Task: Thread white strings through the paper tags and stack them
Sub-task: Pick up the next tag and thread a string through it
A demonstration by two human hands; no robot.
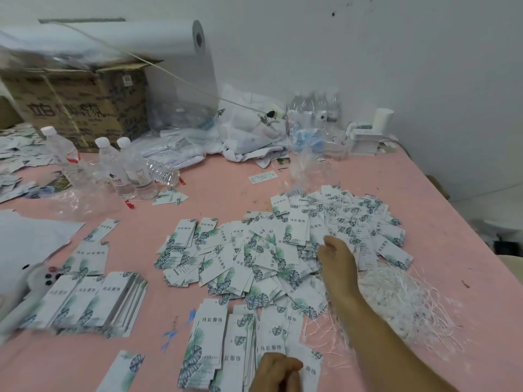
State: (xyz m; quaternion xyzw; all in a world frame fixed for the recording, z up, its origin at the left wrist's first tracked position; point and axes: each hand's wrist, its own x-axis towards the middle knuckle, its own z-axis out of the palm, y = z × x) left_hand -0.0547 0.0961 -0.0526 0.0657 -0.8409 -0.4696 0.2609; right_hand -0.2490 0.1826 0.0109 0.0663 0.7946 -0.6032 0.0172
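A big loose pile of white paper tags (263, 250) with green leaf prints covers the middle of the pink table (215, 176). My right hand (336, 256) reaches out over this pile with its fingertips down among the tags, and I see nothing gripped in it. A tangle of white strings (396, 295) lies just right of my right forearm. At the bottom edge my left hand (276, 372) has its fingers curled and holds a tag on the near stacks of tags (209, 340). More neat stacks (93, 301) lie at the left.
Several water bottles (127, 168) stand at the back left by a cardboard box (76, 103) and a white roll (181, 52). Plastic bags and cloth (254, 131) crowd the back. A white sheet (31, 236) lies at the left. The table's right edge runs diagonally.
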